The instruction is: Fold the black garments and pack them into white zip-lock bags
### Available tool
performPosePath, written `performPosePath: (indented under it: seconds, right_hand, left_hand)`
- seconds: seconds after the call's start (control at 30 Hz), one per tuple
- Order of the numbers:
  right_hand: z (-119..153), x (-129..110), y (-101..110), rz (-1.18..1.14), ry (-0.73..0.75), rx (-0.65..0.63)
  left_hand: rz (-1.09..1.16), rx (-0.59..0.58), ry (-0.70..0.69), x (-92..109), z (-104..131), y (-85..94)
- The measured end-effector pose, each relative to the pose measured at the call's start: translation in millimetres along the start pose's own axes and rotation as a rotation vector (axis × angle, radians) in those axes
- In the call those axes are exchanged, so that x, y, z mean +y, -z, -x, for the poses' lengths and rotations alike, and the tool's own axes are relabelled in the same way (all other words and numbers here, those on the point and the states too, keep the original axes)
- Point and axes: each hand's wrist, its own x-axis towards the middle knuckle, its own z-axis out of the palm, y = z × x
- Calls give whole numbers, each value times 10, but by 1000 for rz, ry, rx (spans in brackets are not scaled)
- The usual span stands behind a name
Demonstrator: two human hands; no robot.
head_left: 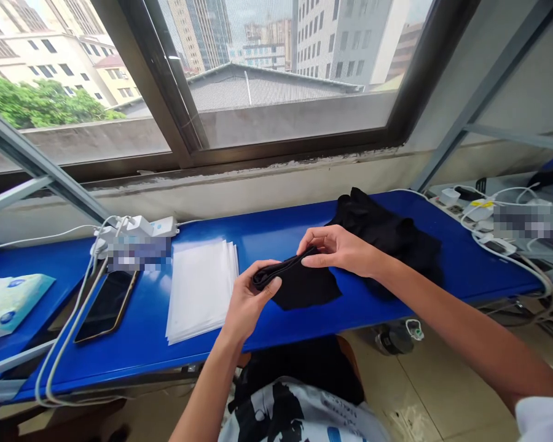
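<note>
Between my hands is a black folded cloth garment (304, 285), its layered upper edge raised off the blue table (267, 230) while a flap hangs down toward me. My left hand (253, 293) pinches the left end of the folded edge, thumb in front. At the right end, my right hand (334, 248) grips the same edge between thumb and fingers. Behind my right forearm lies a loose heap of black fabric (391, 239). To the left of my left hand rests a stack of white translucent plastic bags (201, 288).
A smartphone (108, 301) lies at the left, beside a white power strip (141, 227) with cables running over the table's front edge. Farther left is a tissue pack (16, 301). Chargers and cords (483, 212) crowd the right side. A bottle (394, 337) stands on the floor below.
</note>
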Motion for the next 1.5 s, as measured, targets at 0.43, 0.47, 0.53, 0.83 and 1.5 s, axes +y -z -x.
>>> performPosePath:
  seconds: [0.43,0.47,0.53,0.83,1.5]
  right_hand:
    - [-44,-14,-79,127,-164,-240]
    - [-62,25,-123,58,-171,-194]
    - [-64,115,-218,-151,-162,0]
    - [56,282,-500,-516,-141,346]
    - [-24,567,-833,286,-139,828]
  left_hand:
    - [-164,-129,-42,486,-253,-185]
    - [-133,-30,-47,452,-240,-176]
    - [-19,93,-11,351,-165,-166]
    - [21,81,165,58,92,-104]
    - [-388,257,-11,-98,18,-359]
